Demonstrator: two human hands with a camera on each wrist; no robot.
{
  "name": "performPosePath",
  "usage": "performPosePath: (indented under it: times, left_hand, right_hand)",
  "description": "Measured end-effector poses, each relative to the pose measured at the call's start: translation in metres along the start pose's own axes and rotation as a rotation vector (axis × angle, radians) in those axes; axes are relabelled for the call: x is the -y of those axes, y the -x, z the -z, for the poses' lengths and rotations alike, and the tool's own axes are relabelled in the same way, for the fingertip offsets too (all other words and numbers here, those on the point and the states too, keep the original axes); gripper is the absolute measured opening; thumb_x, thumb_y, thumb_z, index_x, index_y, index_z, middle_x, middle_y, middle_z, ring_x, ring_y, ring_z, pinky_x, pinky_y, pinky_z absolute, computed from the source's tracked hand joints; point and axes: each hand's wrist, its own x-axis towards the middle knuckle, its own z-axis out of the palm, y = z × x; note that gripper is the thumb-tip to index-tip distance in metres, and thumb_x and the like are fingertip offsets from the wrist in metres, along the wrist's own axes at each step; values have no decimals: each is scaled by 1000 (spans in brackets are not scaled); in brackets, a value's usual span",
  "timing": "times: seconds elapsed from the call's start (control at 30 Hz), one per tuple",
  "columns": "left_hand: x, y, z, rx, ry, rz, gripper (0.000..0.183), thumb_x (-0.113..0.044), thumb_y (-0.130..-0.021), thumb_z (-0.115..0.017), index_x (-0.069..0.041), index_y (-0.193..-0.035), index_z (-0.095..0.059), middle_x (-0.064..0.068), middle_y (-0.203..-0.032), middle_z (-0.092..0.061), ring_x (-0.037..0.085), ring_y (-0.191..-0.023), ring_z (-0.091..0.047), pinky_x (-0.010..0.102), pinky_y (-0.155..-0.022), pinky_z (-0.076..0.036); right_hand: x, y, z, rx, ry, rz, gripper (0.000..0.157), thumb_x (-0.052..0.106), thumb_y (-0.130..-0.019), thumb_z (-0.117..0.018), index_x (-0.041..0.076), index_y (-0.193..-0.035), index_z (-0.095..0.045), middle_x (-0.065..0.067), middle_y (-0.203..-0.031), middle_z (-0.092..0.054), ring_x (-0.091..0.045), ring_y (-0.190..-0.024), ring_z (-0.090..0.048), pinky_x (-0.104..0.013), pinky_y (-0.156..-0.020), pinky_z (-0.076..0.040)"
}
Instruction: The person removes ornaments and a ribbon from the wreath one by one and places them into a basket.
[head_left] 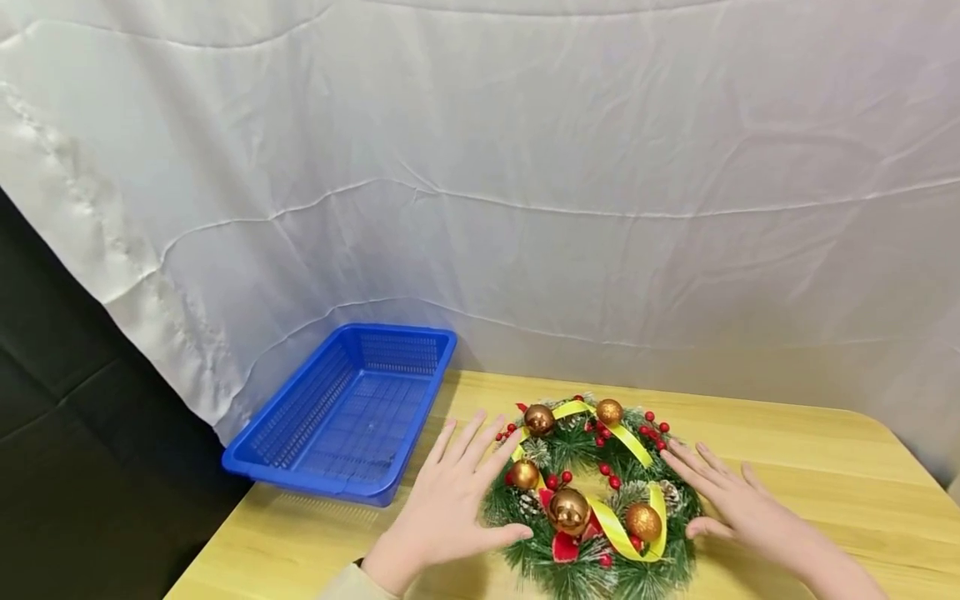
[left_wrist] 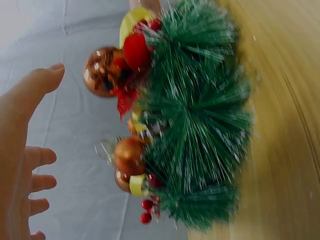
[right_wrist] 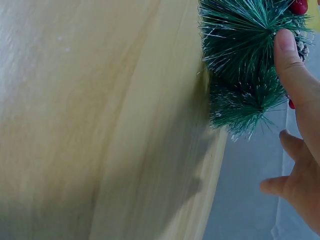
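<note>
The left hand (head_left: 453,508) and right hand (head_left: 741,502), both unclenched with fingers spread, flank one wreath (head_left: 570,450), lower right of centre, bearing five coppery baubles (head_left: 568,511); one blue basket (head_left: 367,421) sits lower left.

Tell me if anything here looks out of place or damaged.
Only the blue basket looks odd: its near-left corner seems to jut past the left edge of the table. I see no damage on the wreath.

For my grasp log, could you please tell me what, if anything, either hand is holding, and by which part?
Nothing is held: the left hand and the right hand are spread on either side of the wreath, neither gripping it.
</note>
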Motion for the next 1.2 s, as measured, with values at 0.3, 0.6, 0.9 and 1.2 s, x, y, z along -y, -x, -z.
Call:
performPosePath:
  times: [0.3, 0.6, 0.9, 1.2]
  left_hand:
    - [-27, -6, 7, -21, 143, -47, 97, -78, -73, -38, -21, -147, -10, -2, -152, -6, 20, -139, -5, 43, -111, -12]
    - [-75, -15, 15, -86, 316, -115, 91, -66, -77, -51, -20, -146, -13, -2, -151, -11, 16, -138, -11, 38, -106, -28]
    - [-122, -25, 6, -152, 353, -167, 68, -49, -89, -47, -15, -144, -24, -1, -147, -25, 12, -135, -21, 26, -105, -29]
    - [-154, -41, -18, -265, 307, -122, 45, -29, -88, -51, -15, -130, -48, -2, -132, -45, 9, -121, -41, 18, -99, -35]
  right_hand:
    - [-3, -3, -1, 25, -103, -2, 85, 39, -71, -65, 15, -143, -27, -5, -151, -15, 4, -131, 11, -73, -90, 0]
    - [-7, -5, -5, 28, -117, 10, 85, 40, -69, -66, 16, -143, -30, -11, -149, -21, 3, -131, 9, -75, -89, -10]
    - [-6, -2, -5, -11, -129, 31, 83, 36, -71, -67, 13, -142, -31, -13, -148, -22, -2, -134, 6, -66, -98, 2]
    - [-7, -1, -5, -38, -114, 57, 83, 37, -70, -68, 12, -141, -33, -13, -147, -24, -3, -134, 3, -74, -90, -14]
